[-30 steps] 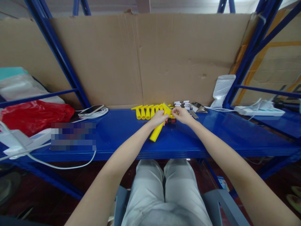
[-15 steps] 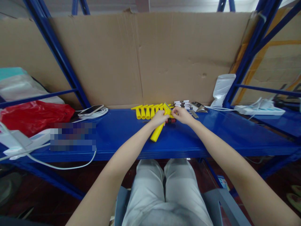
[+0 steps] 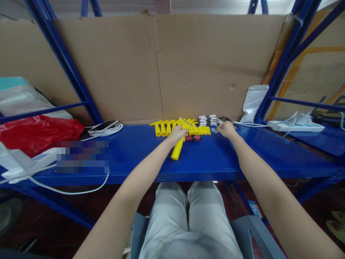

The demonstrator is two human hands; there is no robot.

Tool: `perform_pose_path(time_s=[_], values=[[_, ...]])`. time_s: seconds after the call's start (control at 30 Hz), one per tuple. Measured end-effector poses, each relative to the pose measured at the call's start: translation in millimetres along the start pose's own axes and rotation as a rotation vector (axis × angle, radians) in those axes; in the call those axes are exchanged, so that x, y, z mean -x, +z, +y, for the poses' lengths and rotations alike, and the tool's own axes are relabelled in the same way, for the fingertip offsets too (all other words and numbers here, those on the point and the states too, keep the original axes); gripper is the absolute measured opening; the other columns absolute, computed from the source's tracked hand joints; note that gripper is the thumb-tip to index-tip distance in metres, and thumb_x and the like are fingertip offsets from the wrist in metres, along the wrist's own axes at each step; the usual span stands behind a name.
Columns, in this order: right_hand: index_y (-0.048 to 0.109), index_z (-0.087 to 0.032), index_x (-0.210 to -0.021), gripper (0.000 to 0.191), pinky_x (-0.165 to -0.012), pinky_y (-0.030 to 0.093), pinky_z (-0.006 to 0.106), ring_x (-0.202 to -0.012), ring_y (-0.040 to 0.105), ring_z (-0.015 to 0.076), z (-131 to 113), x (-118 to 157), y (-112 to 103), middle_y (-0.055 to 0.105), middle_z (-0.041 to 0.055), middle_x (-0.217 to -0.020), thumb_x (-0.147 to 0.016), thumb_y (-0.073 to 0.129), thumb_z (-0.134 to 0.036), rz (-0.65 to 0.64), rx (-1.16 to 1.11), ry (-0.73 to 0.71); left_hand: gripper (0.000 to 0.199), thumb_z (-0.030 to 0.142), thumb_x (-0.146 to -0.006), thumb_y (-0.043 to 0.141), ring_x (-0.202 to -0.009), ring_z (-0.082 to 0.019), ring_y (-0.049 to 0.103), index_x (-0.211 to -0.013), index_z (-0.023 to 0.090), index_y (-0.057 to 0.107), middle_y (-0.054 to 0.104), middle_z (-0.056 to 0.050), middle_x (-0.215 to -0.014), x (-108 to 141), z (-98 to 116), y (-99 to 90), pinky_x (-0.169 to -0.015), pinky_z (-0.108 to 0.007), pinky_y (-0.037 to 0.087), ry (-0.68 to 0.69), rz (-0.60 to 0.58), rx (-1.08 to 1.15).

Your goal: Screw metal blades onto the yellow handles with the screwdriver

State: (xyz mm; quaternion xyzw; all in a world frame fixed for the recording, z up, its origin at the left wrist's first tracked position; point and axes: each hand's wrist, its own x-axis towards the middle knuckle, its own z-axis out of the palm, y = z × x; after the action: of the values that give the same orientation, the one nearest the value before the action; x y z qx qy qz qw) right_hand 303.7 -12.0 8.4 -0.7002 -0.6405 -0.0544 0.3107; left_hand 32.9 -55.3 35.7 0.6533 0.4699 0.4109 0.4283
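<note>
Yellow scraper gripped in left hand, right hand among the small parts

A yellow scraper (image 3: 176, 150) is gripped by the left hand (image 3: 178, 134) near its head, above the blue surface (image 3: 210, 158). It is held at a slant, with the tubular end of its handle pointed toward the person and its head turned away. The right hand (image 3: 226, 128) is placed farther right, its fingers bent just beside a scatter of small metal pieces (image 3: 214, 130) (whether one is pinched cannot be told, the fingertips being too small to read).

Behind the scraper, similar yellow tools (image 3: 163, 129) are lined up side by side, partly covered by the left hand and the held scraper. To their right, small yellow pieces (image 3: 205, 130) are set in a close row. A red and black screwdriver (image 3: 193, 138) is laid in front of these, near the left hand. White packets (image 3: 207, 120) are stacked behind the small yellow pieces, and a dark printed packet (image 3: 225, 119) is seen just beyond the right hand, partly hidden by it. The back is closed off by a cardboard sheet (image 3: 172, 68), against which a white plastic bag (image 3: 254, 104) is leaned at the right.
</note>
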Motion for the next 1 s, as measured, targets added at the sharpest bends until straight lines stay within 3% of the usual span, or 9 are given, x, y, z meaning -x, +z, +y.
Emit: perform_pose_path(time_s=[0.13,0.4,0.63,0.83,0.9,1.0], values=[[0.064,-0.019,-0.064,0.01,-0.091,0.05,0.043,-0.1,0.062,0.0306,6,2,7,0.067,0.0125,-0.084,-0.07,0.059,-0.013,-0.051,0.018,0.051,0.029,0.003,-0.076,0.047,-0.034,-0.007,0.04,-0.051,0.018,0.044,0.046,0.004,-0.042,2,2,1.4,-0.041,-0.021,0.033,-0.022,-0.02,0.0],[0.062,-0.02,-0.067,0.006,-0.095,0.047,0.051,-0.112,0.057,0.0345,0,7,8,0.068,0.0133,-0.099,-0.07,0.063,-0.015,-0.037,-0.027,0.15,0.032,0.002,-0.079,0.046,-0.033,-0.006,0.042,-0.05,0.017,0.044,0.045,0.004,-0.04,8,8,3.3,-0.041,-0.02,0.032,-0.042,-0.051,0.032],[0.059,-0.021,-0.068,0.01,-0.086,0.051,0.039,-0.096,0.065,0.0291,-3,1,5,0.071,0.014,-0.088,-0.076,0.053,-0.022,0.108,-0.181,0.206,0.031,0.004,-0.08,0.047,-0.035,-0.007,0.042,-0.052,0.017,0.045,0.045,0.003,-0.043,1,11,9.3,-0.041,-0.021,0.032,-0.071,-0.104,-0.011],[0.056,-0.022,-0.066,0.009,-0.089,0.05,0.039,-0.095,0.064,0.0282,-6,1,1,0.072,0.0125,-0.086,-0.074,0.053,-0.02,0.197,-0.278,0.207,0.024,0.003,-0.079,0.049,-0.037,-0.007,0.044,-0.059,0.017,0.049,0.049,0.002,-0.046,-12,27,29.7,-0.043,-0.02,0.035,-0.029,-0.238,-0.029],[0.054,-0.023,-0.064,0.01,-0.091,0.05,0.039,-0.097,0.064,0.0282,-9,2,-1,0.071,0.0125,-0.084,-0.073,0.054,-0.019,0.213,-0.323,0.247,0.023,0.005,-0.081,0.048,-0.038,-0.007,0.044,-0.061,0.016,0.05,0.049,0.002,-0.046,-17,34,41.3,-0.044,-0.021,0.037,-0.059,-0.232,-0.006],[0.053,-0.022,-0.068,0.01,-0.082,0.053,0.04,-0.082,0.065,0.0257,-17,4,-5,0.067,0.0101,-0.074,-0.077,0.053,-0.021,0.137,-0.545,0.366,0.022,0.004,-0.08,0.049,-0.038,-0.008,0.044,-0.061,0.016,0.05,0.046,0.003,-0.043,-27,41,62.2,-0.044,-0.021,0.037,-0.085,-0.269,0.024]])
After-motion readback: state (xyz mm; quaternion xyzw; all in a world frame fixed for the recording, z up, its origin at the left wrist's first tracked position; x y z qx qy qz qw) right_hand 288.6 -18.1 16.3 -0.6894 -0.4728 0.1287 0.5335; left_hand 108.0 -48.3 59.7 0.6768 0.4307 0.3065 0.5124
